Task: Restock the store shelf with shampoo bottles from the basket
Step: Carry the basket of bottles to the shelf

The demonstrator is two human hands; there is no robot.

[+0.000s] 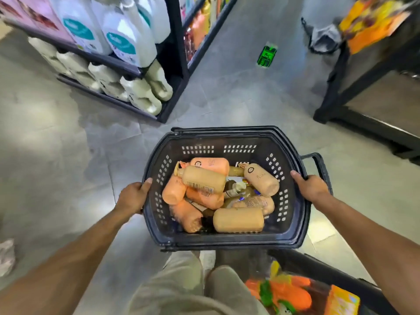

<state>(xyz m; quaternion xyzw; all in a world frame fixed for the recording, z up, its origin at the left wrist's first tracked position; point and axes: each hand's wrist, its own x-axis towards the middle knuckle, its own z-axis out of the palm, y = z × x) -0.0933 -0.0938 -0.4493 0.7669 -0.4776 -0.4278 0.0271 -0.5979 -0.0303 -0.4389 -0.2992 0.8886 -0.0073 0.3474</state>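
A black plastic basket [227, 241] hangs in front of me above the floor, carried by both hands. My left hand [134, 196] grips its left rim with the thumb over the edge. My right hand [311, 187] grips the right rim beside a folded handle [318, 164]. Inside lie several shampoo bottles [204, 178] on their sides, orange and tan, piled loosely. A dark store shelf [175, 64] stands ahead to the left, with white bottles [122, 42] on its lower tiers.
A grey tiled floor aisle runs ahead between the left shelf and a dark display stand [341, 94] at the right. A green sign reflection [266, 54] shows on the floor. Orange packaged goods [291, 292] sit low at the right, near my legs.
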